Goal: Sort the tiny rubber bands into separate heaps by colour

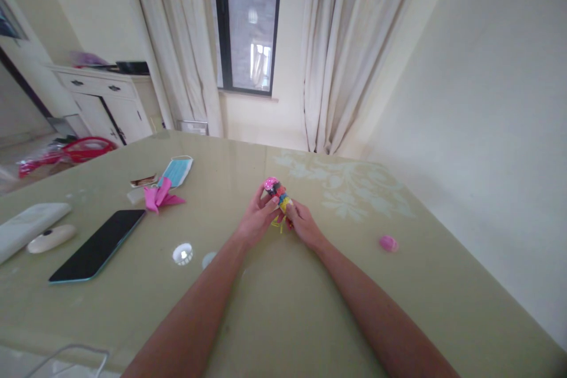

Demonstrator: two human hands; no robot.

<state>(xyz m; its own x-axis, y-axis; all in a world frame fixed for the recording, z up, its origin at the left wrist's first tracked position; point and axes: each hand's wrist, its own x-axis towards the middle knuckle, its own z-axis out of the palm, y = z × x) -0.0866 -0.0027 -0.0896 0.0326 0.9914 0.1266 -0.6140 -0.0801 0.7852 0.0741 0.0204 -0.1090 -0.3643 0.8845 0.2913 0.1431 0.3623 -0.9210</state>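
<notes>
Both my hands hold a small multicoloured object above the middle of the table. It has a pink top with bands of black, red, blue and yellow below, but its kind is unclear. My left hand is closed round its left side, with the thumb across the front. At the lower right, my right hand pinches the yellow end. Thin yellow strands hang beneath, between the hands. A pink rounded piece lies apart on the table to the right.
On the glossy green table lie a phone, a pink folded-looking piece, a blue face mask, a small clear round dish and a white oblong case. A wall borders the right edge.
</notes>
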